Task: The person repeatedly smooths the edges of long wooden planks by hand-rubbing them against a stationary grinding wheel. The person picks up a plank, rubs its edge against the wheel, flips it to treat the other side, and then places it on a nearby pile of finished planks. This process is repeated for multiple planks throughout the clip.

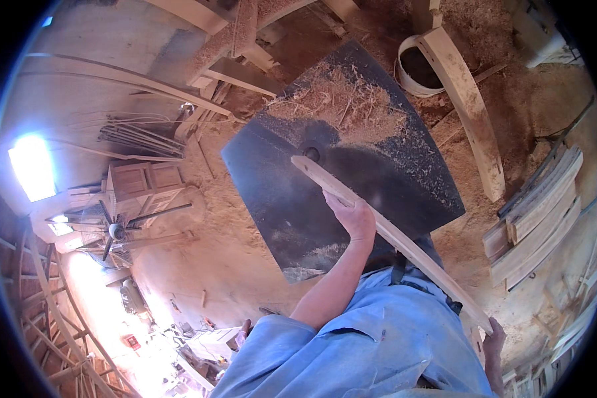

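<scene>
Left arm: bare forearm (pixel 328 288) angled up and forward from a light-blue cloth sleeve (pixel 265 341) that ended near the elbow. Elbow bent and out to the person's left; wrist (pixel 363 245) roughly in line with the forearm. Bare left hand (pixel 353 220) was well ahead of the torso, clasped in a grip, fingers partly hidden. Bare right hand (pixel 494 338) sat low, near the body's right side, well apart from the left and closer in. Also gripping; finger detail too small to read. Right forearm (pixel 493 371) ran down to the lower edge, elbow out of view.
</scene>
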### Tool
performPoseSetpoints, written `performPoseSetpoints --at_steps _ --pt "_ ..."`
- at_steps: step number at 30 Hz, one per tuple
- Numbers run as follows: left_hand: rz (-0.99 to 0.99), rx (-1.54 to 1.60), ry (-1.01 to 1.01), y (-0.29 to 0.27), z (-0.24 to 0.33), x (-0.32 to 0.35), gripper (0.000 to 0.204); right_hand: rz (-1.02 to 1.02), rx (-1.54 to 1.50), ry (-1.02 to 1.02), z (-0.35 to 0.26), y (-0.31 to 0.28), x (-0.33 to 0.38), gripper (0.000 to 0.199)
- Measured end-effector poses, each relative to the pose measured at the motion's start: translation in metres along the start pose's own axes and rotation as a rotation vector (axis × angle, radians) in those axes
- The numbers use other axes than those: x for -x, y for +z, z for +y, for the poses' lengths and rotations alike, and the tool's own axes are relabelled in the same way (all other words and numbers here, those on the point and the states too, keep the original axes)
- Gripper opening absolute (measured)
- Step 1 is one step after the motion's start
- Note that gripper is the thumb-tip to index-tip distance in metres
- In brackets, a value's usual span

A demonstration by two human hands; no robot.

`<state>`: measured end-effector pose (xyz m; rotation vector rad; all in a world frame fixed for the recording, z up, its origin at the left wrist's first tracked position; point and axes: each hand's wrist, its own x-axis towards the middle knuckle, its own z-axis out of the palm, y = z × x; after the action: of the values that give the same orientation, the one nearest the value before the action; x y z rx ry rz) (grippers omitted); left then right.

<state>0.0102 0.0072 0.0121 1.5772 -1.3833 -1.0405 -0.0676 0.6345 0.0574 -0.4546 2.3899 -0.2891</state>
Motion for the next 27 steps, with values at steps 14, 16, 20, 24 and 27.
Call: performPoseSetpoints --at_steps 14,16,20,24,27 --pt "-0.060 0.039 -0.035 -0.006 0.019 -0.030 0.083 0.069 0.018 -0.074 -0.033 0.002 -0.018 0.042" --pt "-0.075 0.067 -0.021 -0.008 0.017 -0.048 0.081 0.078 0.024 -0.111 -0.049 0.001 -0.028 0.043" --pt "-0.093 0.170 -0.016 -0.007 0.010 -0.089 0.074 0.170 0.101 -0.320 -0.074 0.010 -0.047 0.040" --pt "-0.013 0.258 0.055 -0.009 -0.012 -0.151 0.077 0.215 0.084 -0.528 -0.158 -0.005 -0.080 0.036" --pt "-0.019 0.279 0.048 -0.016 0.000 -0.201 0.074 0.339 -0.041 -0.608 -0.207 0.007 -0.103 0.036"
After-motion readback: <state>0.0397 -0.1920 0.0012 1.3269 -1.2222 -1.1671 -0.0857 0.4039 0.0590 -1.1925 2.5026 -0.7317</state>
